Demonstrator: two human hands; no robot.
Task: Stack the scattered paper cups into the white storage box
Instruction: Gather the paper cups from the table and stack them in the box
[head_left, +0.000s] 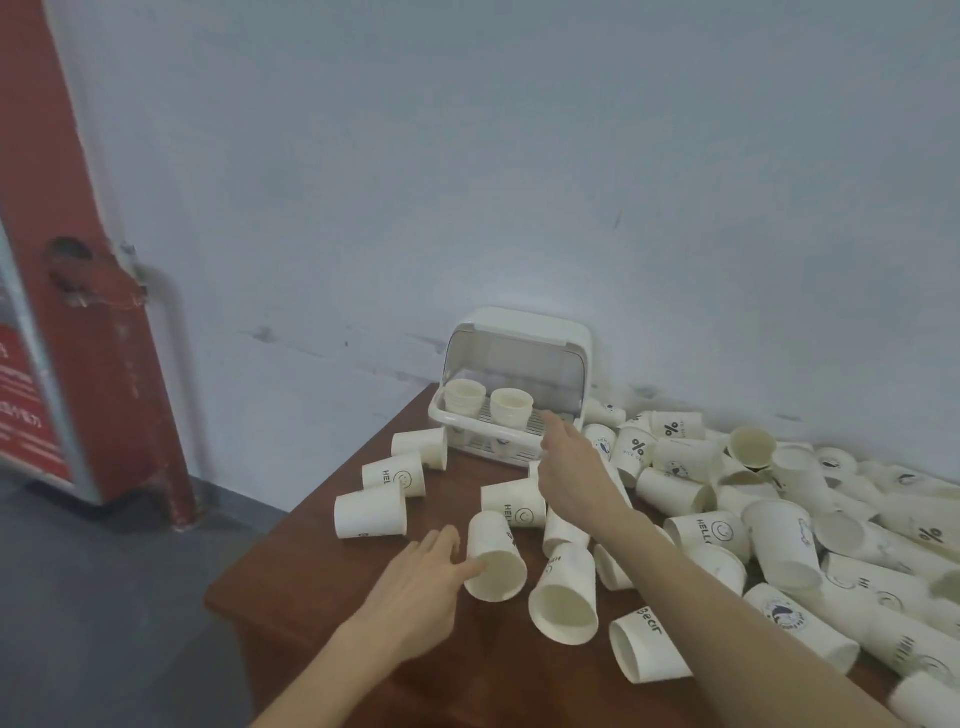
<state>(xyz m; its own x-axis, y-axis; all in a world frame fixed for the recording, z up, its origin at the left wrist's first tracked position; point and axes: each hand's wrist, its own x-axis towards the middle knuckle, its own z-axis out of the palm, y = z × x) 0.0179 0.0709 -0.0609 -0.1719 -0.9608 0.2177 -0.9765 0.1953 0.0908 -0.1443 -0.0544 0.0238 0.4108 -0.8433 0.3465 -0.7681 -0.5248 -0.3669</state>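
The white storage box (576, 338) stands at the table's far corner by the wall, its clear lid raised. Inside it stand two short stacks of paper cups (464, 397), the second stack (511, 407) to the right of the first. My right hand (569, 462) stretches out in front of the box's opening, fingers straight, holding nothing. My left hand (423, 577) lies lower down, fingers extended, its fingertips touching the rim of a cup lying on its side (493, 556). Several more cups lie scattered across the table.
The brown table (291, 587) ends close to my left hand, with grey floor beyond. A dense pile of cups (779, 519) covers the table's right side up to the wall. A red pillar (104, 312) stands at the left.
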